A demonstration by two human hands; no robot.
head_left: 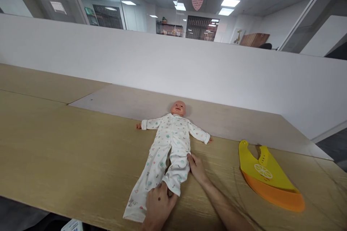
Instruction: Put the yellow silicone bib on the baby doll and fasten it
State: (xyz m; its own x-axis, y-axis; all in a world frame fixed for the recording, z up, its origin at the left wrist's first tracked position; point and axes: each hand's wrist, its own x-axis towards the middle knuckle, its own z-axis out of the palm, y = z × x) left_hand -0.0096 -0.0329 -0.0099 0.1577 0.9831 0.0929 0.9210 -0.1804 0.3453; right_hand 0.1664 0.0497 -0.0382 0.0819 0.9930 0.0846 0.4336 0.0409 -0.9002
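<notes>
A baby doll (pixel 179 108) lies on its back on the table, arms spread, dressed in a white printed pajama top (pixel 173 130) and matching pajama pants (pixel 154 166). My left hand (pixel 159 202) is at the bottom cuff of the pant leg on the right, closed around it, with the fingertips hidden by the cloth. Higher up, my right hand (pixel 197 168) pinches the outer side of that same leg. This leg is bunched and short, while the other pant leg stretches flat toward the near edge. Neither of the doll's feet shows.
To the right lies a yellow silicone bib (pixel 271 171) with an orange pocket (pixel 273 193). The wooden table (pixel 67 144) meets a white low wall (pixel 135 61) with glass above it. Below the near edge, a white object (pixel 72 225) is partly visible.
</notes>
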